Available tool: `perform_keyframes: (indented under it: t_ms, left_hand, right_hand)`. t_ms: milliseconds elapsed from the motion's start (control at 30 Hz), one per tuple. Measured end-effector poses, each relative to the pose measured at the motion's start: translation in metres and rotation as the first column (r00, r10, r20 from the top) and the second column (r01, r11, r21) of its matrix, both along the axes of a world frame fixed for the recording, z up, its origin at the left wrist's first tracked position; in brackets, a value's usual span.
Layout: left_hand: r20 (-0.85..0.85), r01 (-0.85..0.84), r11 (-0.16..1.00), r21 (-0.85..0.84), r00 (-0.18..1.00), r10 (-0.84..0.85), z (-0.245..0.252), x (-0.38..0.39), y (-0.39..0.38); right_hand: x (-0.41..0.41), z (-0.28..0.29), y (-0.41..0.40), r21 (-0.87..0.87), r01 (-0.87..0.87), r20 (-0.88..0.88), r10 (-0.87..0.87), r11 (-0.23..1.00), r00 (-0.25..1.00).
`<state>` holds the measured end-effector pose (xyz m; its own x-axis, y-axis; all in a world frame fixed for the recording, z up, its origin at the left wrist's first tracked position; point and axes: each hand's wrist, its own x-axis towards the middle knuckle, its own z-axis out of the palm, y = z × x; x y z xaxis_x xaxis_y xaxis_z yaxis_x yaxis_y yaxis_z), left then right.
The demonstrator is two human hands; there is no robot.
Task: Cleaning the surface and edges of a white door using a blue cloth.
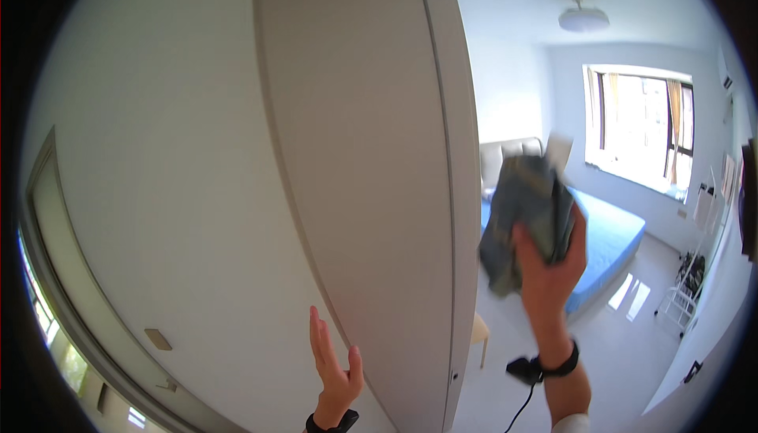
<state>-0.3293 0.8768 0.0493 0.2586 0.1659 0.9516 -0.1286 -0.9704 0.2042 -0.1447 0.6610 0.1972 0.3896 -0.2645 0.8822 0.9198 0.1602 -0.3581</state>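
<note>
My right hand (548,279) is raised in front of the doorway and grips a crumpled grey-green cloth (512,202), blurred by motion. A small pale piece (558,152) shows at the cloth's upper edge; what it is I cannot tell. Lower down, my left hand (336,371) has its fingers extended and its thumb apart, with nothing in it. It is in front of a white wall (177,196), near the edge of a beige door jamb (361,166). Both wrists wear black bands, and a cable (521,409) hangs from the right one.
Beyond the jamb is a bedroom with a blue-covered bed (610,226), a window (642,128) and a ceiling light (583,20). A white wheeled rack (678,306) stands along the right side. A light switch (158,339) and a second door (77,226) are at left.
</note>
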Motion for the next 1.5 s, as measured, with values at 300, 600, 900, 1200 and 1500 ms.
perform_keyframes:
  t_ms: [300, 600, 900, 1200, 1500]
  left_hand:
    - [0.038, -0.067, 0.977, 0.202, 0.997, 0.061, -0.032, 0.076, 0.047]
    - [0.141, -0.05, 0.995, 0.083, 0.989, 0.038, -0.058, 0.083, 0.051]
    - [0.09, 0.258, 0.96, -0.109, 0.964, -0.249, -0.062, 0.071, 0.043]
    - [0.102, 0.297, 0.946, -0.128, 0.953, -0.285, -0.046, 0.063, 0.067]
    - [-0.02, 0.31, 0.917, -0.25, 0.945, -0.325, -0.059, 0.049, 0.077]
  right_hand:
    - [0.059, 0.263, 0.057, 0.058, 0.483, 0.296, -0.477, 0.874, 0.827]
    - [0.054, 0.324, 0.112, -0.007, 0.5, 0.253, -0.482, 0.866, 0.839]
    - [-0.04, 0.346, 0.175, 0.07, 0.457, 0.452, -0.436, 0.887, 0.778]
    - [-0.027, 0.302, 0.183, 0.045, 0.493, 0.726, -0.367, 0.869, 0.582]
    - [0.047, 0.321, 0.135, 0.203, 0.548, 0.701, -0.511, 0.811, 0.497]
